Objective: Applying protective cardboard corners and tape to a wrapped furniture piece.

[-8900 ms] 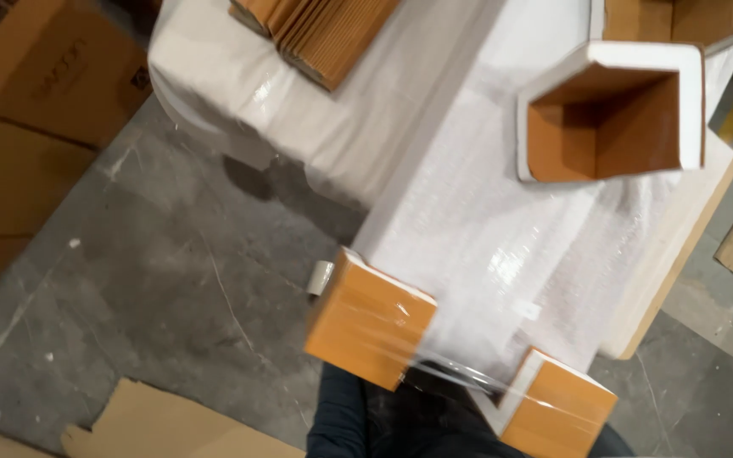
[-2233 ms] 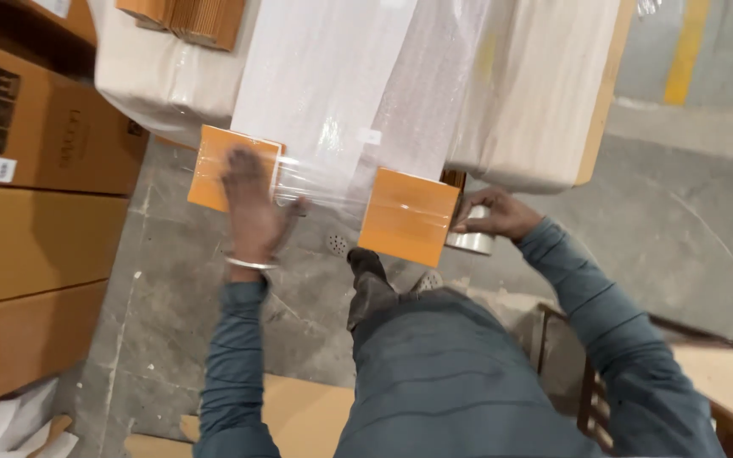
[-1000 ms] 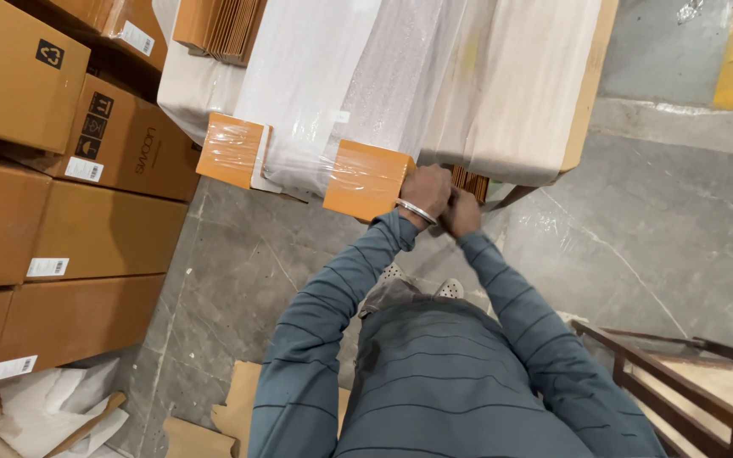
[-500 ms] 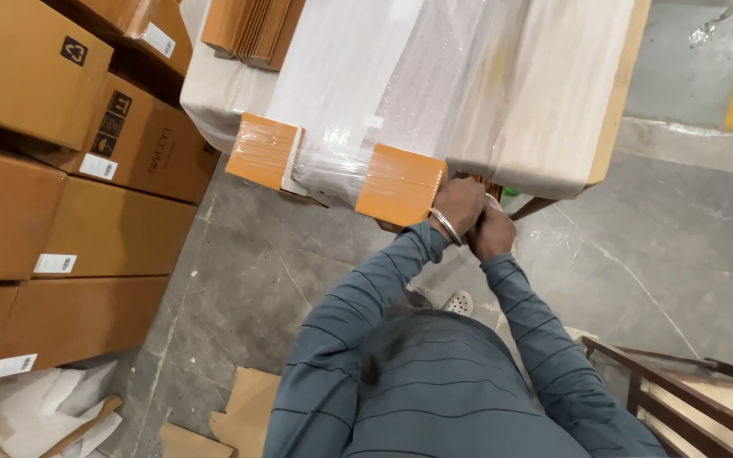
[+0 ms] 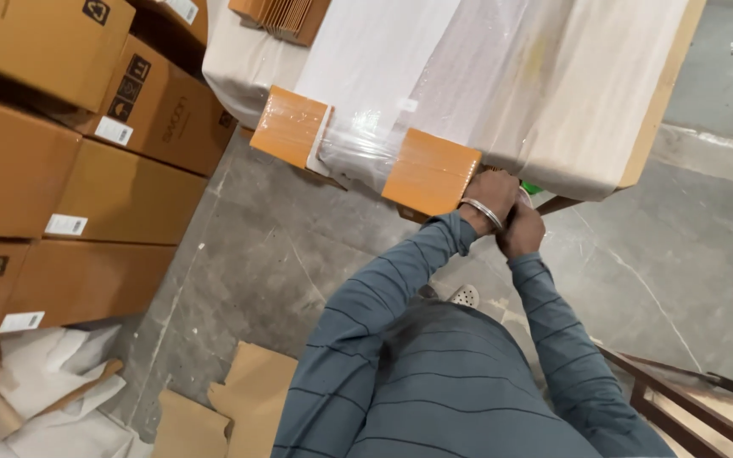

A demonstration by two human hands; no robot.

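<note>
A: Room first, quick. Grey concrete floor [image 5: 256, 254], scuffed, with pale streaks. Brown cartons [image 5: 69, 170] stacked along the left, white labels on them. Crumpled white paper [image 5: 36, 399] and flat cardboard scraps [image 5: 222, 407] on the floor near left. A wooden frame [image 5: 689, 407] near right.

B: And the work surface?

A: A table with a pale cloth cover [image 5: 239, 59] at the far side; a wooden edge [image 5: 659, 93] shows on the right. A stack of cardboard corner pieces [image 5: 282, 13] lies far on top.

B: The thing being worked on?

A: A long bundle [image 5: 400, 76] wrapped in clear plastic film, whitish, lying on the table and sticking out over the near edge. Two orange-brown cardboard caps [image 5: 430, 174] on its near corners, film stretched shiny between them.

B: Hands?

A: Both pressed together just right of the right-hand cap. Left hand [image 5: 489, 191], metal bangle [image 5: 481, 212] on its wrist, fingers curled, touching the cap. Right hand [image 5: 521, 229] fingers closed tight; something small and green [image 5: 529, 188] peeks out behind it. Can't tell what either hand grips.
</note>
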